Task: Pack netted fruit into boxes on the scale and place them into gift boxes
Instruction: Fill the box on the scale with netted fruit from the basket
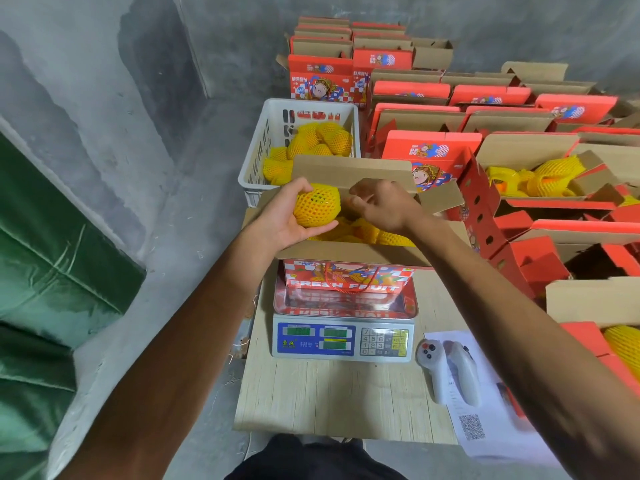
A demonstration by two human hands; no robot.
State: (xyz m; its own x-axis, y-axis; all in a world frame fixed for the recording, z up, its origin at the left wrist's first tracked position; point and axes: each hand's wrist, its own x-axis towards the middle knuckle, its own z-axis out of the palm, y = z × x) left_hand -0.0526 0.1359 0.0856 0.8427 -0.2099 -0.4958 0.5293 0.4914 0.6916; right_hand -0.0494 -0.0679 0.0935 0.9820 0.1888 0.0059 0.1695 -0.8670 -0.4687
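Head: netted fruit (317,206) in left grip (284,216).

Fruit packing room: bare concrete walls (104,81), stacked gift boxes (429,147), scale (343,337).

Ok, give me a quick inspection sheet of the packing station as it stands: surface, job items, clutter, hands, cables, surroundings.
Surface: pale wooden tabletop, carrying the white electronic scale.
Job's things: open red "Fresh Fruit" cardboard box on the scale, part filled with netted fruit; white slotted plastic crate of netted fruit behind it.
Clutter: white handheld controller on a printed paper sheet with QR code.
Hands: left hand holds a yellow foam-netted fruit over the box; right hand reaches into the box, grip unclear.
Cables: nothing seen.
Surroundings: rows of red gift boxes, some filled; grey concrete floor; green cushioned object on the left.
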